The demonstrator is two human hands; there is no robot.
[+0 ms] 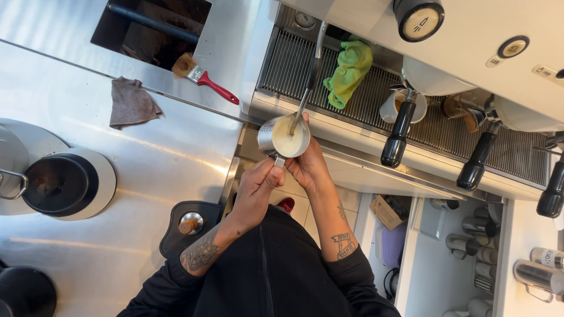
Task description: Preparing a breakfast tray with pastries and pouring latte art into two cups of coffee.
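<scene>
A small steel milk pitcher [265, 136] holding white milk is held up under the steam wand [309, 73] of an espresso machine, and the wand's tip dips into the milk. My left hand [257, 189] grips the pitcher's handle from below. My right hand [309, 166] cups the pitcher's right side and bottom. Both forearms are tattooed and come out of black sleeves.
On the drip grate [294, 64] lies a green cloth [351, 69]; a white cup [390, 107] stands under a black-handled portafilter [398, 132]. A red-handled brush [205, 79] and a grey rag [131, 103] lie on the steel counter. A tamper [191, 222] sits at my left; steel jugs [536, 273] stand right.
</scene>
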